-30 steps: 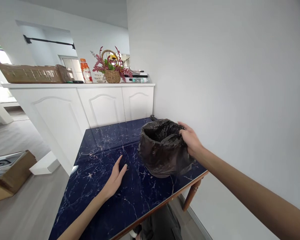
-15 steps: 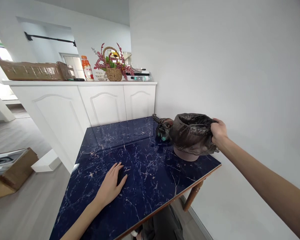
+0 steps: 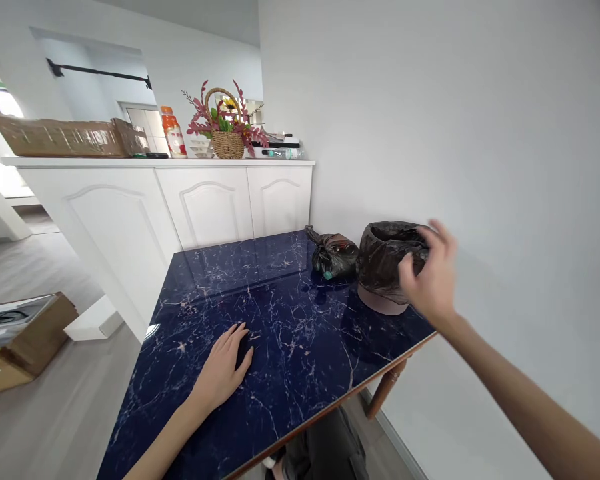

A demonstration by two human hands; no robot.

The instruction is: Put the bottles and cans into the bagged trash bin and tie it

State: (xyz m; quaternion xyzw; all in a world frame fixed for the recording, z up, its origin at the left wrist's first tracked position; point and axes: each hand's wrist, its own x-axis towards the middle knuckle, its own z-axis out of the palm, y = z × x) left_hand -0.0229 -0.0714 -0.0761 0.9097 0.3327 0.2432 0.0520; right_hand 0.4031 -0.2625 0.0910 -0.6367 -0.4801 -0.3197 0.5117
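Note:
My left hand [image 3: 223, 365] lies flat on the dark blue marbled table [image 3: 275, 380], fingers stretched out and holding nothing. At the table's right side, against the wall, stands a trash bin [image 3: 380, 305] with a pinkish base, lined with a black plastic bag [image 3: 380, 267] folded over its rim. My right hand [image 3: 434, 277] is in front of the bin's right side, slightly blurred, thumb and fingers apart; whether it still touches the bag I cannot tell. Left of the bin lies a knotted black garbage bag [image 3: 336, 257] with a teal cap-like thing showing through.
A white cabinet [image 3: 205, 207] stands behind the table, bearing a flower basket [image 3: 227, 145], an orange-capped bottle [image 3: 174, 133], a plastic bottle [image 3: 286, 153] and a long cardboard box [image 3: 60, 137]. On the floor at left are an open carton [image 3: 40, 340] and a white box [image 3: 94, 321].
My right hand has let go of the bag's rim and opened. The lined bin sits farther right, apart from where it overlapped the knotted bag. My left hand has stayed put.

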